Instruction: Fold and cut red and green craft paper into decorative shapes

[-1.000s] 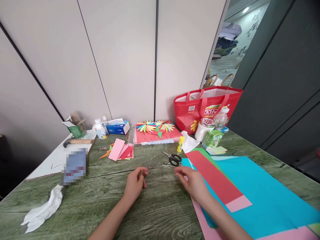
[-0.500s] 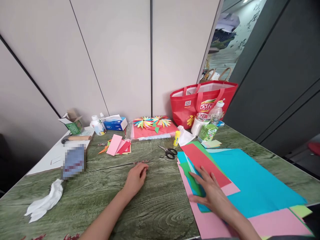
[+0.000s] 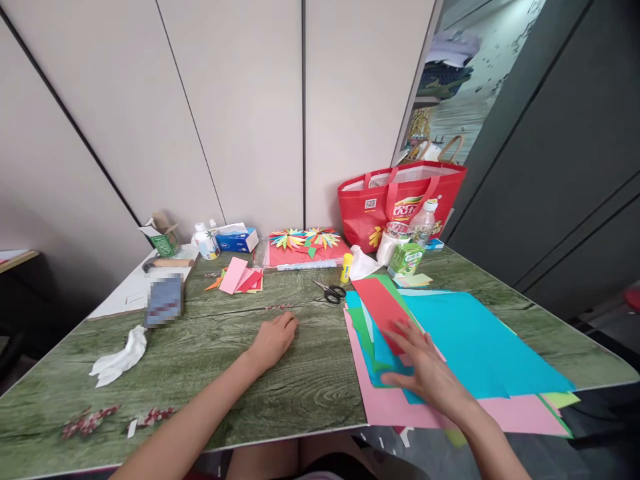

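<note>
My right hand (image 3: 423,369) lies flat with fingers spread on a stack of large paper sheets at the table's right: blue paper (image 3: 470,340) on top, a red sheet (image 3: 379,303), a green sheet (image 3: 358,325) and pink paper (image 3: 385,403) underneath. My left hand (image 3: 274,339) rests on the green wood-grain table (image 3: 210,373) with fingers loosely curled and nothing in it. Black scissors (image 3: 329,291) and a yellow glue stick (image 3: 346,267) lie just beyond the paper stack.
At the back stand a red tote bag (image 3: 400,200), a bottle (image 3: 423,223), a green carton (image 3: 405,259), folded paper stars (image 3: 303,239), a blue tissue box (image 3: 237,239) and small paper cut-offs (image 3: 240,280). A crumpled tissue (image 3: 120,357) lies at the left.
My right hand moved from the table centre onto the paper stack and spread flat, shifting the sheets. My left hand stayed in place. The view has pulled back and shows the table's near edge.
</note>
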A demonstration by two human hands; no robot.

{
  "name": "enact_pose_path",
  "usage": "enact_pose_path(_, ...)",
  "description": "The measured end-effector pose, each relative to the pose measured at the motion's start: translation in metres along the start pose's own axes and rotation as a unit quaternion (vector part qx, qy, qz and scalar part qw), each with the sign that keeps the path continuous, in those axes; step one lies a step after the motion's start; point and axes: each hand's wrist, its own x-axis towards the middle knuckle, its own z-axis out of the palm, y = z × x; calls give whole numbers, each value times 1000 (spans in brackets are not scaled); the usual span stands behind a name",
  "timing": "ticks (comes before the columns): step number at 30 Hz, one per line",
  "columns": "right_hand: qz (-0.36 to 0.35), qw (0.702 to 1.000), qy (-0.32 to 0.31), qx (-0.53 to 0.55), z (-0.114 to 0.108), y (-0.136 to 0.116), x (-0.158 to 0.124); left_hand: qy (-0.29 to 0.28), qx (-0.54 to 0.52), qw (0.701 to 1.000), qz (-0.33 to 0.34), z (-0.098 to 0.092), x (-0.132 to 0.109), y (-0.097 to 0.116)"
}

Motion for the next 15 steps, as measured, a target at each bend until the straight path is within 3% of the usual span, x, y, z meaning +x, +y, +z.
enact_pose_path(2,20,996,-82,5,-9,-1,-11,-1,-11,1000,13,-2,0,11)
enact_pose_path(4,35,992,-117,-2,-11,-2,-16,-4,-26,999,34,-2,0,27)
enact_pose_path(6,38,993,-108,-28,-10,-4,-15,-10,-44,997,70,1,2,49)
enact_pose_path(10,40,991,-93,-90,-7,-6,-5,6,-93,974,205,12,15,90)
enact_pose_path(15,26,989,-94,-112,-9,-7,2,-7,-58,968,243,27,38,121)
